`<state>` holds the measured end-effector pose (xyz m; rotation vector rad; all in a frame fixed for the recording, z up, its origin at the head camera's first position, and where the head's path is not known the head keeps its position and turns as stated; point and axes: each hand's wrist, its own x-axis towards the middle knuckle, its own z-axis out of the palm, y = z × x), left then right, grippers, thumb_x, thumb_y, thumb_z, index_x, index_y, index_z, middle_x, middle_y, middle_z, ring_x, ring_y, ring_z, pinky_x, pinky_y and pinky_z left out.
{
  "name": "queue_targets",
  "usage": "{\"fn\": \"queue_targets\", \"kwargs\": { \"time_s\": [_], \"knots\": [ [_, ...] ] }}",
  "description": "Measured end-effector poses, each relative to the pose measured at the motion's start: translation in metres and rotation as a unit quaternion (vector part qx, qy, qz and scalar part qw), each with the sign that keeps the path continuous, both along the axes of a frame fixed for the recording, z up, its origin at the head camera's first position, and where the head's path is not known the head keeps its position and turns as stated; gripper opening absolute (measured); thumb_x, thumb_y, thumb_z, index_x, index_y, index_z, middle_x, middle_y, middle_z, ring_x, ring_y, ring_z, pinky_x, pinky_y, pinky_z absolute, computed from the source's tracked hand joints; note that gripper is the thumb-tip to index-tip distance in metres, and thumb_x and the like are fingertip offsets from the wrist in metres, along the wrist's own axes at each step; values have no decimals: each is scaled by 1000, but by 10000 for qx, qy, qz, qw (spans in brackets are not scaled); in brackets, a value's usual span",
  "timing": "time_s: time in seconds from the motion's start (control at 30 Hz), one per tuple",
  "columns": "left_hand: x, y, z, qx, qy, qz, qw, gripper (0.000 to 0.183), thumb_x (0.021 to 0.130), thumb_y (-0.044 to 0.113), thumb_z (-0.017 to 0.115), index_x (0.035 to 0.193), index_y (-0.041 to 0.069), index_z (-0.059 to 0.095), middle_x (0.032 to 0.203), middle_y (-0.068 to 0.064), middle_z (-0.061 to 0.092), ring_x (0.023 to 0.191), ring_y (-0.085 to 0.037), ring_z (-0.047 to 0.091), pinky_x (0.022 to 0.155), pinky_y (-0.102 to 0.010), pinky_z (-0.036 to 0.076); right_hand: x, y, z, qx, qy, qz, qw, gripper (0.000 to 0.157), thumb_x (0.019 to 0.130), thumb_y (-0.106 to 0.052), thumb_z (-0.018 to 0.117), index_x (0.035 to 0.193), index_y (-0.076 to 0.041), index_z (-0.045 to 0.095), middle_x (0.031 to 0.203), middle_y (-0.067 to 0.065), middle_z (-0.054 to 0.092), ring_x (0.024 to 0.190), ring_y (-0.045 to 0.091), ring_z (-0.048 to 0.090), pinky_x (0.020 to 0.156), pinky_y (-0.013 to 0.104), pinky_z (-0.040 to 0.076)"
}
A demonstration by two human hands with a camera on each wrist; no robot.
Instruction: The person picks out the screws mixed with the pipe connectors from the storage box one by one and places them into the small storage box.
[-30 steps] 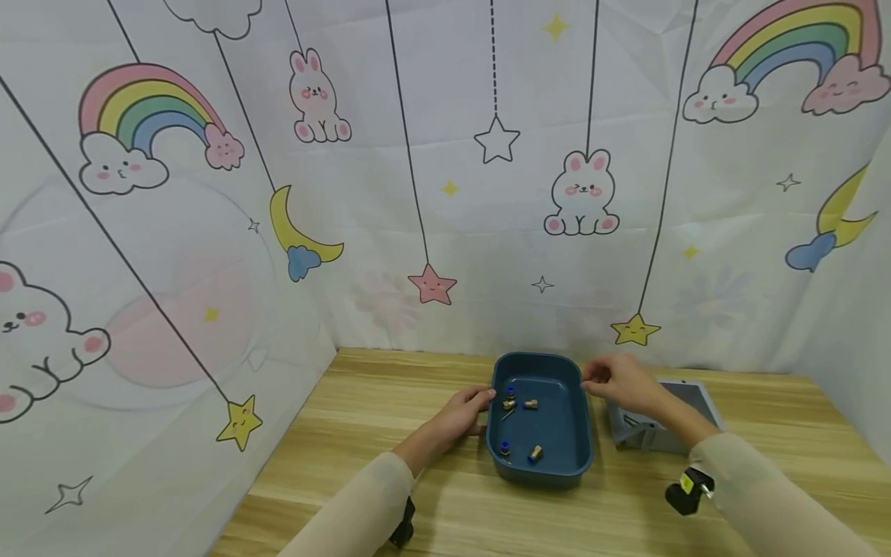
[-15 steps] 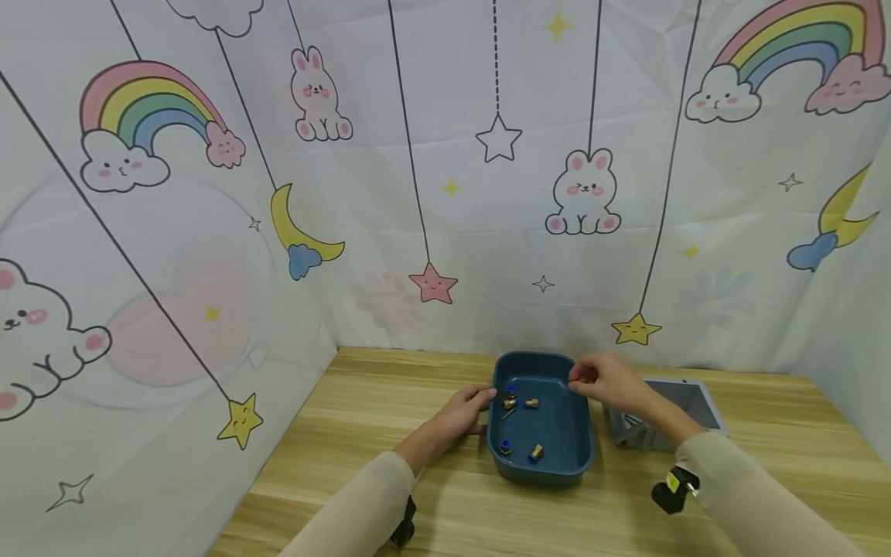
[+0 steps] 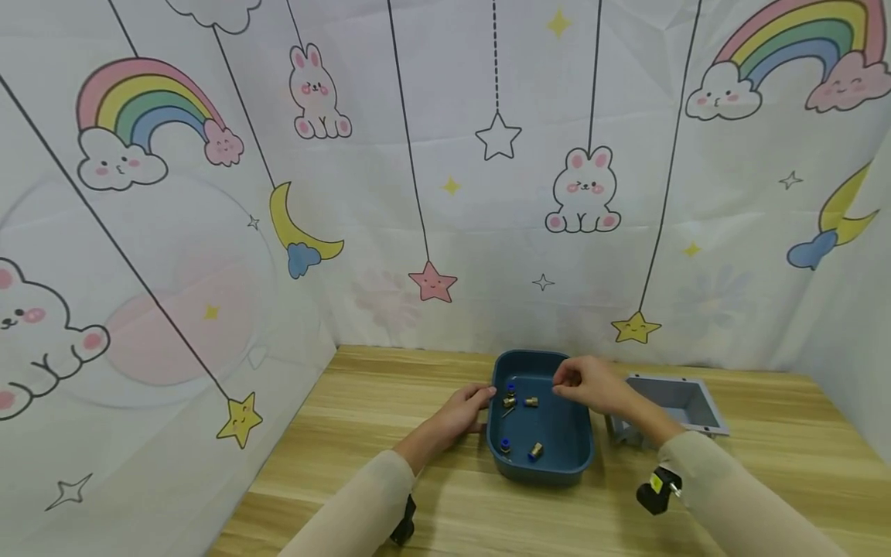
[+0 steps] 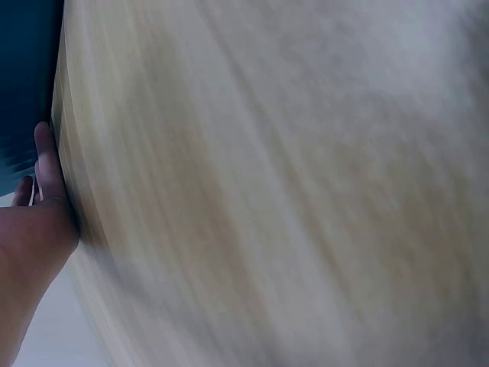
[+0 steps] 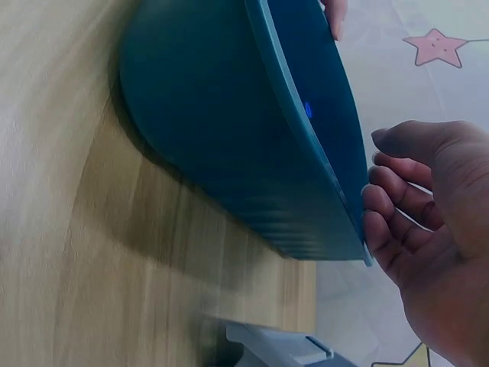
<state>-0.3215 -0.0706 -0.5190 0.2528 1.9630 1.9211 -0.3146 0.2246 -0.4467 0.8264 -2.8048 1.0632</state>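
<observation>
A dark blue-green rectangular tub (image 3: 543, 470) stands on the wooden table. Its left half holds several small brass push-in fittings (image 3: 535, 451) with blue collars, and a thin screw-like piece (image 3: 509, 413) lies among them. My left hand (image 3: 455, 418) grips the tub's left side, the thumb at the rim and the fingers along the outer wall (image 4: 23, 84). Over the tub's right part hovers my right hand (image 3: 592, 384). Its fingers are loosely curled with the thumb apart, and nothing shows between the tips; in the right wrist view the hand (image 5: 435, 206) overlaps the far rim.
To the right of the tub sits a grey open box (image 3: 682, 398) with a flanged edge, partly covered by the right forearm. A white printed curtain (image 3: 487, 309) hangs behind the table (image 3: 376, 379) and along its left side.
My right hand has moved left, from beside the tub's right rim to over its inside, uncovering more of the grey box. The left hand and the tub have stayed put.
</observation>
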Motion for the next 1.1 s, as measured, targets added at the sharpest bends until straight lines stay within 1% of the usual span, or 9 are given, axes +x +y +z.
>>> {"fn": "queue_targets", "kwargs": {
  "time_s": [0.3, 0.43, 0.6, 0.87, 1.1],
  "knots": [
    [-3, 0, -1, 41, -8, -18, 10000, 56, 111, 34, 55, 150, -6, 49, 143, -22, 60, 134, -32, 57, 94, -45, 62, -1, -10, -5, -14, -117, 221, 9997, 5, 97, -13, 76, 98, -8, 73, 84, -5, 66, 73, 11, 59, 62, 27, 53],
    [-4, -1, -1, 37, -2, -20, 10000, 58, 111, 35, 56, 150, -7, 49, 143, -22, 60, 134, -31, 58, 95, -45, 62, 0, -15, -5, -77, -179, 205, 9996, 4, 96, -10, 76, 97, -9, 73, 84, -4, 66, 74, 12, 59, 63, 26, 53],
    [-3, -1, 0, 17, 12, -2, 10000, 58, 111, 36, 56, 149, -6, 50, 142, -21, 60, 133, -31, 58, 95, -45, 62, -1, -24, -7, -69, -124, 197, 9997, 5, 95, -9, 77, 94, -11, 73, 83, -6, 66, 74, 11, 60, 63, 26, 53],
    [-1, 0, -1, 55, 1, 26, 10000, 57, 111, 34, 57, 149, -7, 50, 144, -22, 59, 136, -34, 56, 94, -45, 62, -2, -34, -8, -8, -96, 168, 9998, 5, 94, -12, 79, 92, -11, 75, 81, -7, 67, 72, 10, 59, 62, 26, 52],
    [0, 0, 1, 39, -17, 12, 10000, 57, 111, 35, 56, 150, -7, 49, 145, -22, 58, 137, -34, 56, 94, -45, 62, -3, -41, -15, -9, -192, 139, 9997, 5, 94, -12, 80, 93, -11, 75, 84, -7, 69, 75, 9, 61, 66, 26, 54]
  ]
}}
